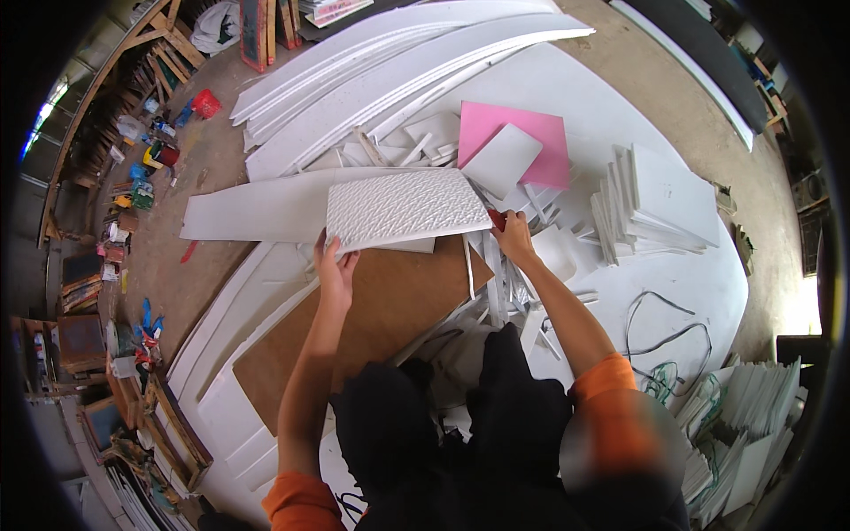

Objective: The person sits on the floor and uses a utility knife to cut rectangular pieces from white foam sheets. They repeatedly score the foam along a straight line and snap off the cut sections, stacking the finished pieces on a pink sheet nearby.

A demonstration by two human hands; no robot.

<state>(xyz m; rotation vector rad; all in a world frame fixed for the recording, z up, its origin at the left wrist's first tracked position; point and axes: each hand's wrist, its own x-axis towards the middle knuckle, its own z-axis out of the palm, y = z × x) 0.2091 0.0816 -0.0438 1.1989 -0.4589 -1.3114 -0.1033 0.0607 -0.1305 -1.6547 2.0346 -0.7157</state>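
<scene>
A white panel [403,208] with a raised, wavy texture is held up and slightly tilted in front of me. My left hand [336,270] grips its lower left corner, fingers at the edge. At the panel's right end, my right hand [513,237] is closed around a small red tool [497,219] that touches or nearly touches the corner; its kind is not clear. Below the panel lies a brown board [354,323], with a plain white sheet [257,208] behind. A pink square sheet [509,133] and a small white piece [503,161] lie beyond my right hand.
Long white strips [381,80] are stacked at the far side. Leaning white panels [655,208] stand at the right, near a loop of dark cord [668,310]. White offcuts litter the middle. Bundled sheets [753,416] sit at lower right; a red bucket [206,103] stands far left.
</scene>
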